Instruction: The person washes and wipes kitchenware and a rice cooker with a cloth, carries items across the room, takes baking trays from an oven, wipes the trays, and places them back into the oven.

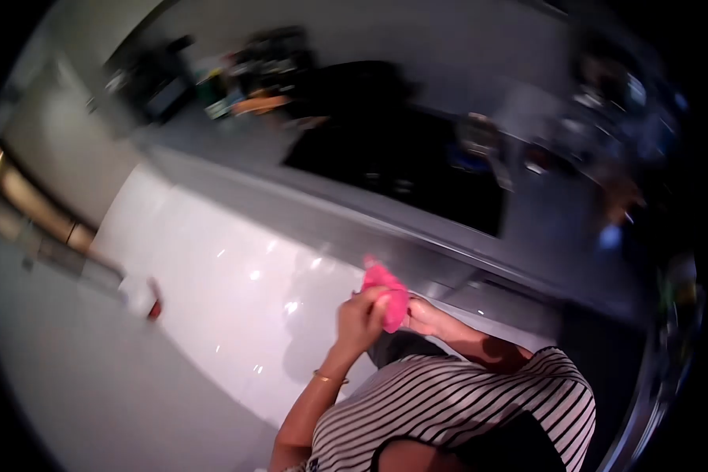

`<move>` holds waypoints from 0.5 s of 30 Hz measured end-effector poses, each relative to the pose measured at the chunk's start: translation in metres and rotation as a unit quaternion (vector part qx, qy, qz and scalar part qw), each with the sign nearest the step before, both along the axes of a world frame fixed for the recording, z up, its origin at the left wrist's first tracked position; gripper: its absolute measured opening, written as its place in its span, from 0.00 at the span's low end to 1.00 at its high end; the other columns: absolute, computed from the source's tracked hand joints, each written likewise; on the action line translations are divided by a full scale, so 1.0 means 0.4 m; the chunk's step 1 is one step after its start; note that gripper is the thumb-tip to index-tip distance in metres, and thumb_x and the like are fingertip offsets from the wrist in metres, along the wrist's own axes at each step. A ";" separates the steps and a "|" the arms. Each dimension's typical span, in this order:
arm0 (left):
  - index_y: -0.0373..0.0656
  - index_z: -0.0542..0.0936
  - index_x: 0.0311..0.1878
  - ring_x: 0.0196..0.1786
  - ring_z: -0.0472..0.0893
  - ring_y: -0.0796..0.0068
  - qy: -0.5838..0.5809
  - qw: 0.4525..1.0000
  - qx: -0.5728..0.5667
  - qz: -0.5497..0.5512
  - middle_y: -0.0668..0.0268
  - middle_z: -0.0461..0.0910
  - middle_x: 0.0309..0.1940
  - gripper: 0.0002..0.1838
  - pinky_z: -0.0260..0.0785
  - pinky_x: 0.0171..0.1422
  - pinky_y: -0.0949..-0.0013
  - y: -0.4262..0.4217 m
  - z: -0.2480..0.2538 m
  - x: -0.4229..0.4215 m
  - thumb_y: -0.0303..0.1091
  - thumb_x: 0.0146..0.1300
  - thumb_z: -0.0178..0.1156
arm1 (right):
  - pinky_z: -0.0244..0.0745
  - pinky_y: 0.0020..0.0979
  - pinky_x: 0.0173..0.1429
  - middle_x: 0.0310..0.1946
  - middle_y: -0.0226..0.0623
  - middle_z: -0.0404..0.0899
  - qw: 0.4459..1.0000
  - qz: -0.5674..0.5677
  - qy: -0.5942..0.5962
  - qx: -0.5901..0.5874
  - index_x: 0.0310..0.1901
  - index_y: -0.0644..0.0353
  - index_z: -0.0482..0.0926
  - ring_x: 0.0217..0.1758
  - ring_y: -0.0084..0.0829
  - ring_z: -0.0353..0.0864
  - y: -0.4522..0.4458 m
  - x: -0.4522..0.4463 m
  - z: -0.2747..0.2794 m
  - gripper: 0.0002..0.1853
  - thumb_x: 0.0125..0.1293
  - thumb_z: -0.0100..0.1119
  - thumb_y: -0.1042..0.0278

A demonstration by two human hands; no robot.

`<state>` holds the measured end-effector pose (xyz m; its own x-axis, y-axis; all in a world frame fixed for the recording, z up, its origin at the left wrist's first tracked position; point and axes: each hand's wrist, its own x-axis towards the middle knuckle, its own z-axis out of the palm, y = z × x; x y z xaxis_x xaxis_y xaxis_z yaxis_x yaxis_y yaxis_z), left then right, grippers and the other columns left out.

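Close to the striped shirt (417, 393), we find the left hand (362, 318) closed on the pink cloth (395, 305); the right hand (425, 316) is beside it, grip unclear. We judge cloth-handling underway; moving it calls for a secure hold, clear of the counter (189, 141).

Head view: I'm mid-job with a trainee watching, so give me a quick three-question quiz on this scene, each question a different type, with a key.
1. Multiple choice: what pattern is on the person's top?
A. Checks
B. Stripes
C. Dots

2. True or false: the left hand grips the pink cloth.

3. Fill the gap: the gold-coloured band is worn on the ____ wrist.

Key: 1. B; 2. true; 3. left
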<state>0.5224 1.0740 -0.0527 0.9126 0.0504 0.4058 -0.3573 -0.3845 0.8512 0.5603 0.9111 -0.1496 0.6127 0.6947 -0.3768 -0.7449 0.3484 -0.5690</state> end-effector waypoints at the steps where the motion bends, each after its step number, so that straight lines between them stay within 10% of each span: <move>1: 0.38 0.79 0.40 0.26 0.77 0.81 0.056 0.996 0.068 0.007 0.62 0.80 0.26 0.08 0.68 0.28 0.74 0.088 0.002 0.034 0.32 0.62 0.56 | 0.75 0.35 0.49 0.44 0.33 0.73 0.999 0.022 -0.019 0.035 0.53 0.57 0.69 0.45 0.26 0.76 0.120 0.050 0.024 0.16 0.65 0.50 0.62; 8: 0.45 0.53 0.68 0.37 0.77 0.73 0.232 0.914 -0.309 -0.120 0.56 0.72 0.45 0.29 0.72 0.42 0.73 0.657 0.063 0.207 0.27 0.66 0.50 | 0.74 0.35 0.48 0.44 0.34 0.74 0.937 0.238 -0.250 -0.052 0.52 0.59 0.70 0.43 0.32 0.77 0.827 0.333 0.178 0.18 0.63 0.52 0.60; 10: 0.47 0.48 0.70 0.44 0.79 0.65 0.236 0.787 -0.554 -0.134 0.45 0.71 0.50 0.29 0.76 0.38 0.69 0.896 0.035 0.259 0.35 0.69 0.46 | 0.74 0.36 0.47 0.43 0.34 0.75 0.870 0.267 -0.401 -0.100 0.51 0.59 0.71 0.41 0.33 0.77 1.064 0.402 0.189 0.18 0.62 0.52 0.61; 12: 0.55 0.41 0.71 0.48 0.77 0.46 0.087 0.702 -0.682 -0.187 0.39 0.68 0.53 0.32 0.78 0.38 0.58 1.134 -0.059 0.321 0.47 0.69 0.41 | 0.74 0.36 0.45 0.42 0.34 0.76 0.789 0.271 -0.536 -0.127 0.50 0.59 0.71 0.40 0.34 0.78 1.283 0.475 0.202 0.18 0.61 0.53 0.61; 15: 0.55 0.42 0.71 0.46 0.77 0.46 -0.035 0.626 -0.758 -0.179 0.44 0.69 0.53 0.33 0.76 0.37 0.59 1.448 -0.146 0.434 0.48 0.68 0.43 | 0.73 0.36 0.43 0.41 0.34 0.77 0.684 0.242 -0.669 -0.162 0.49 0.60 0.72 0.38 0.36 0.78 1.592 0.588 0.209 0.17 0.60 0.53 0.62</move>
<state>0.6959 1.6532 -0.1111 0.9585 0.2224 0.1784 -0.2451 0.9624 0.1174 0.7955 1.5480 -0.0658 0.2869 0.9512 0.1132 0.5342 -0.0608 -0.8432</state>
